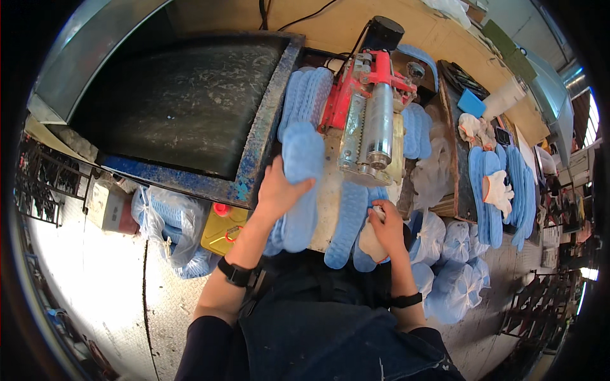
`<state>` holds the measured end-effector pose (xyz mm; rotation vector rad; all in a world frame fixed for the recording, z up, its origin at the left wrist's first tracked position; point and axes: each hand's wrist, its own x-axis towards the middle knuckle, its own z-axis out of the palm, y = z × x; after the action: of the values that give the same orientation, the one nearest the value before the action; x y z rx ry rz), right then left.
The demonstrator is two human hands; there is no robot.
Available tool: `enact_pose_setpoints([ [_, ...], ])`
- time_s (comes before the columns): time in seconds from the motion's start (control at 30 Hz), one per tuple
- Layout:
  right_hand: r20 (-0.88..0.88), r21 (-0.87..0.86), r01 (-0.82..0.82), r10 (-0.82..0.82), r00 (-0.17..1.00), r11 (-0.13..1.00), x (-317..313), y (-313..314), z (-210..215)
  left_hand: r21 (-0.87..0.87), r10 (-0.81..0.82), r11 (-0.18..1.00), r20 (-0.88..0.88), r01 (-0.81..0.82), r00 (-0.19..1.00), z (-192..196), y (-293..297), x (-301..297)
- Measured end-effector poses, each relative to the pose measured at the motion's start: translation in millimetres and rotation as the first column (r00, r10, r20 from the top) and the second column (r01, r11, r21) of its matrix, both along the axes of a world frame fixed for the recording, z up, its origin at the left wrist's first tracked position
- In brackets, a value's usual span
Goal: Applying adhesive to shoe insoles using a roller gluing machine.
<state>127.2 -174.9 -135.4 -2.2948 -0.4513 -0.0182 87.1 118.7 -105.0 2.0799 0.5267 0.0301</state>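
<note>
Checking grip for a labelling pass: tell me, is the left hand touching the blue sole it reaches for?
Touching. The head view shows the left hand with its thumb and fingers wrapped round the blue sole.

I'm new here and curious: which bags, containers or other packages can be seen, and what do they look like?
Clear plastic bags stuffed with blue soles: on the floor at lower right, bulging, knotted.
Another clear bag of blue soles: floor at left, under the bench edge.
Yellow canister with red cap: beside that bag, boxy.
</note>
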Motion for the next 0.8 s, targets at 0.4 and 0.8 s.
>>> enact_pose_setpoints([
  [0.4, -0.392, 0.618, 0.278, -0.019, 0.92, 0.735, -6.0, -32.0, 35.7, 0.478, -0.069, 0.878, 0.132, -0.002, 0.989, -1.6, -33.4, 15.2],
  [0.8, -0.465, 0.836, 0.242, 0.404, 0.788, 0.492, -28.3, 12.8, 51.9, -0.764, -0.525, 0.526, 0.052, 0.373, 0.849, 2.2, -66.7, -62.4],
])
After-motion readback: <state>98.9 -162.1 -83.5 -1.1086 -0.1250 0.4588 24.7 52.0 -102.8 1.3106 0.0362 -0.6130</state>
